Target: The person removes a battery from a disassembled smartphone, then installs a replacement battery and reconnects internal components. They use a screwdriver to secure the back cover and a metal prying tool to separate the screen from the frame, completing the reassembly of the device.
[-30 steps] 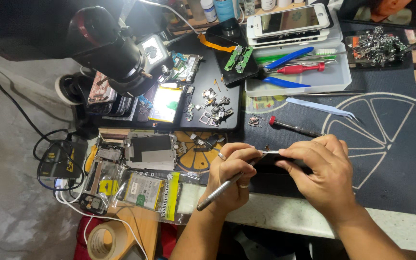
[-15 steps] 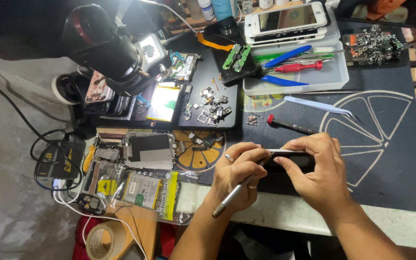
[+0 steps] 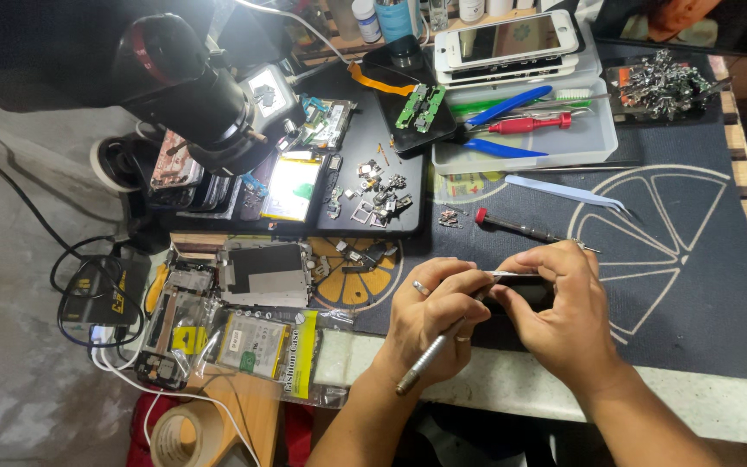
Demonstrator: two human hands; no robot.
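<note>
Black mat (image 3: 693, 285) hasn't budged, but your hands have slid left and closer together over half a second. Right hand (image 3: 564, 316) grips the dark phone (image 3: 525, 294) at the tabletop's near edge; left hand (image 3: 434, 320) pinches a metal tool (image 3: 430, 359). Fingers hide its tip, mostly the phone too.

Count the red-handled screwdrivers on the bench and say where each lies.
2. One red-handled screwdriver lies in the clear tray among the blue tools. A red-capped screwdriver lies on the dark mat just above the right hand. Clutter may hide others.
</note>
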